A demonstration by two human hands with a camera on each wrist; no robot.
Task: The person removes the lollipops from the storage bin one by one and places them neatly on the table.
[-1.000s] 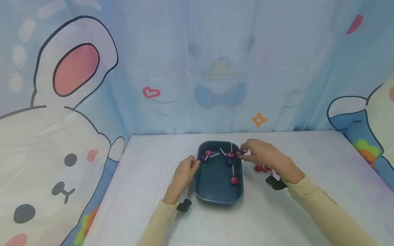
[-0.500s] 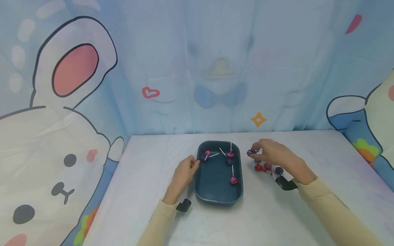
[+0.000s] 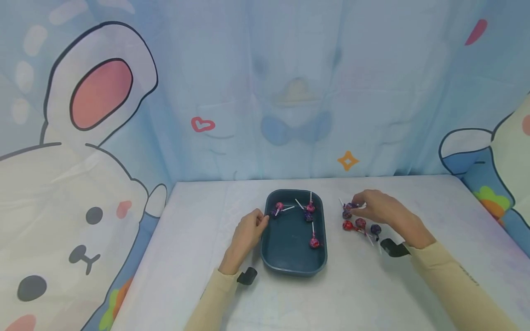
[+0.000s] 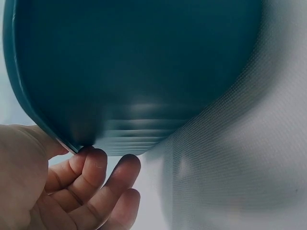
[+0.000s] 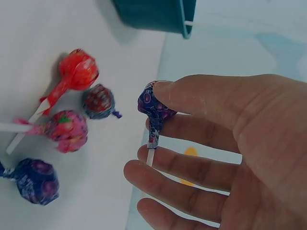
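A dark teal tray (image 3: pixel 295 269) with several wrapped lollipops in it sits in the middle of the table. My left hand (image 3: pixel 247 234) grips its left rim between thumb and curled fingers (image 4: pixel 96 167). To the right of the tray, my right hand (image 3: pixel 383 212) pinches a purple lollipop (image 5: pixel 152 103) by its wrapped head, between thumb and index finger. Close by on the table lie a red lollipop (image 5: pixel 79 69), a dark red-and-blue one (image 5: pixel 99 101), a pink one (image 5: pixel 68 130) and a purple-blue one (image 5: pixel 37 183).
Inside the tray, a pink lollipop (image 3: pixel 314 242) lies near the right wall, others towards the far end. A white cloth (image 3: pixel 198 220) covers the table. Behind it hangs a blue printed curtain (image 3: pixel 232 92).
My right hand has moved rightward from the tray's right edge to the loose lollipops, still pinching the purple lollipop. My left hand stays on the rim.
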